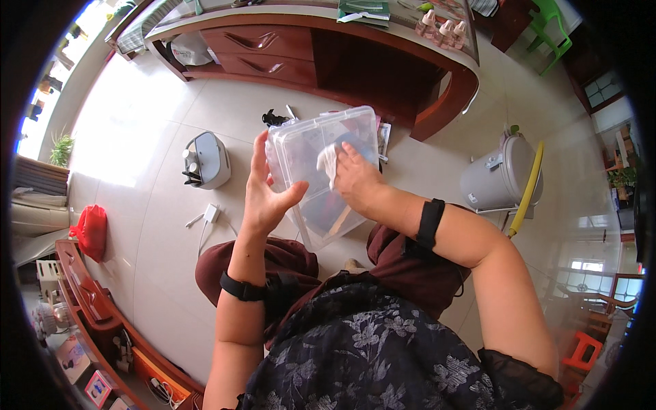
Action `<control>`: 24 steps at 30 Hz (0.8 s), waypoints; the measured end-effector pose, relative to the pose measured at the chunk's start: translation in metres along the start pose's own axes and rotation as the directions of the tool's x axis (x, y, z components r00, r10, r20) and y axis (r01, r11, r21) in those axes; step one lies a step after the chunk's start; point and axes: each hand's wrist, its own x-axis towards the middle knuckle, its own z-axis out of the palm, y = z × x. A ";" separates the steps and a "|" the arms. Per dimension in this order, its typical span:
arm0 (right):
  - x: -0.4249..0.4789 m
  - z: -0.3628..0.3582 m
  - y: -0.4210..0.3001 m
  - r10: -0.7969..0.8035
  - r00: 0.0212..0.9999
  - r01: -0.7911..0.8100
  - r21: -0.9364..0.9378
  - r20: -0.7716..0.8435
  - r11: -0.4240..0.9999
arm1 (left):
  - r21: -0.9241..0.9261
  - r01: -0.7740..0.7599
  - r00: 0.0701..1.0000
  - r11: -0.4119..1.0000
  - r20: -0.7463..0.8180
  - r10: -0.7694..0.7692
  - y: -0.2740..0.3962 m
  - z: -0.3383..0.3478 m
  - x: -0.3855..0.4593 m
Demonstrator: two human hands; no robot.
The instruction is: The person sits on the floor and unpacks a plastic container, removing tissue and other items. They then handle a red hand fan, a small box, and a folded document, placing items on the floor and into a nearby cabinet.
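Observation:
A clear plastic storage box with a lid is held tilted in front of my knees. My left hand grips its left side, thumb towards me and the fingers partly hidden behind the wall. Pressed against the box's broad clear face is a crumpled white cloth, held under the fingers of my right hand. Bluish and tan shapes show through the plastic, but I cannot tell whether they lie inside the box or behind it.
Beyond the box stands a dark red wooden table with drawers. On the tiled floor are a grey-white organizer, a white charger, a red plastic bag and a lidded grey bucket. A wooden cabinet stands at the lower left.

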 end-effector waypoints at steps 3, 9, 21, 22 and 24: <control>0.007 0.012 -0.005 0.174 0.969 -0.162 0.082 -0.177 0.983 | -0.013 0.021 0.999 1.000 0.043 -0.020 0.004 0.000 0.004; 0.044 0.013 -0.017 0.573 0.794 0.088 0.970 -0.205 0.225 | -0.229 0.069 0.998 0.971 0.029 -0.064 -0.019 0.009 -0.007; 0.000 -0.024 -0.006 -0.291 0.936 -0.072 0.914 0.201 0.399 | -0.181 0.065 0.994 0.981 -0.080 -0.080 -0.047 0.004 -0.003; -0.002 -0.031 -0.002 -0.218 0.953 -0.072 0.856 0.210 0.511 | -0.198 0.065 0.991 0.978 -0.102 -0.087 -0.046 0.003 -0.004; 0.008 -0.048 0.007 -0.268 0.867 -0.031 0.581 0.421 0.813 | -0.240 0.068 0.985 0.968 -0.139 -0.104 -0.044 0.007 -0.005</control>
